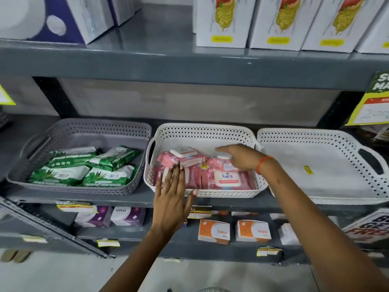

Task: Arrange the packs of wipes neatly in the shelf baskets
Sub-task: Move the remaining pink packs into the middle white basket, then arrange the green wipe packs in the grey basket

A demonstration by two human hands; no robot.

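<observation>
Wipes (212, 171) in middle basket (202, 131), seemingly.

3 baskets on the middle shelf: 1 grey basket (134, 131) left, 1 white basket (210, 128) centre, 1 more white basket (315, 138) right. Green wipe packs (63, 173) in the grey one: 4 visible. Pink wipe packs (227, 178) in the centre one: at least 3 lids showing, full count can't tell, overlapped. Right basket: 0 packs. 2 hands in view. Upper shelf: 4 white boxes (223, 22) at right, last one cut off. Lower shelf: 2 orange boxes (213, 230), 2 purple boxes (128, 216).
</observation>
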